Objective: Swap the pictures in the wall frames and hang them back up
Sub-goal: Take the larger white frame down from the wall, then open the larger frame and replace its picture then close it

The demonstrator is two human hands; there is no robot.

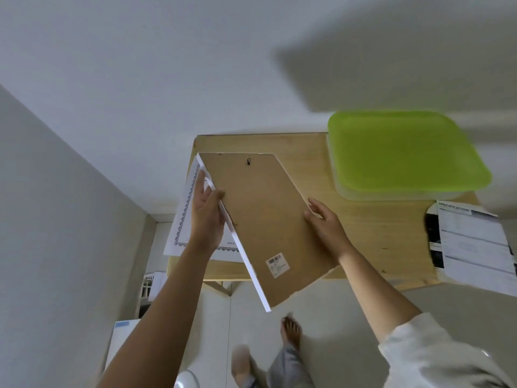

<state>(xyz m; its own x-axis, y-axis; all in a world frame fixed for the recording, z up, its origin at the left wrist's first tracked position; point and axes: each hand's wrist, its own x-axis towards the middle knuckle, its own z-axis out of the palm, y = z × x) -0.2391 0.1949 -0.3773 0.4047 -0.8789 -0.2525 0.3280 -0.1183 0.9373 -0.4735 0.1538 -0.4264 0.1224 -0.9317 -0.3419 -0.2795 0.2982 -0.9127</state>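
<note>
The left hand (pixel 205 217) gripped the white left edge of the picture frame (pixel 263 219), thumb lapped onto the brown backing board and fingers running along the outer side. The right hand (pixel 326 222) held the opposite long edge, its fingertips curled at the rim; how far they wrapped underneath could not be made out. The frame was back-side up, tilted and held above the wooden counter (pixel 377 233), its near corner jutting past the counter's front edge.

Left of the frame, a bordered certificate sheet (pixel 183 217) lay on the counter, partly hidden by the left hand and the frame. A small black hanger (pixel 248 161) sat near the far end of the backing, a barcode label (pixel 277 265) near the close end. Further right stood a green-lidded container (pixel 402 152), then a printed specification sheet (pixel 472 242) overhanging the counter.

The frame looked light and stiff, though its front may be glazed and fragile; two-handed holds on the long edges seemed safest. The front face and any picture inside were hidden.
</note>
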